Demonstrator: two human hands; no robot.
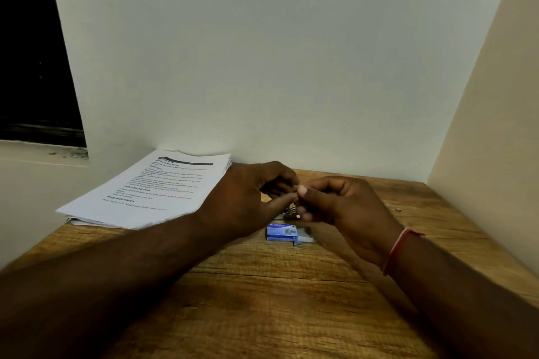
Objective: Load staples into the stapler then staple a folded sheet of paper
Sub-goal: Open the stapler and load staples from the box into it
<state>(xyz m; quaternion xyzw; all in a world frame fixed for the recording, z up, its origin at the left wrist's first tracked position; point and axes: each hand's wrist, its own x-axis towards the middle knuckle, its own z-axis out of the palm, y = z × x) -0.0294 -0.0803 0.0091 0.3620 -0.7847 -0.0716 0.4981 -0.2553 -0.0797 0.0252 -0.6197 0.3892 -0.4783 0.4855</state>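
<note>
Loading's underway: left hand and right hand, fingers curled, pinch the mostly hidden stapler over the bench, staple box just beside. Next, probably, a strip must seat straight.

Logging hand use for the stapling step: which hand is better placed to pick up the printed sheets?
Left, probably. The left hand sits right beside the printed sheets; the right hand lies beyond it, farther away. Both grip the part-hidden stapler.

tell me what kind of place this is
Probably a desk corner in a home or office: a wooden table against plain walls, with a stack of printed papers and a box of staples.
</note>
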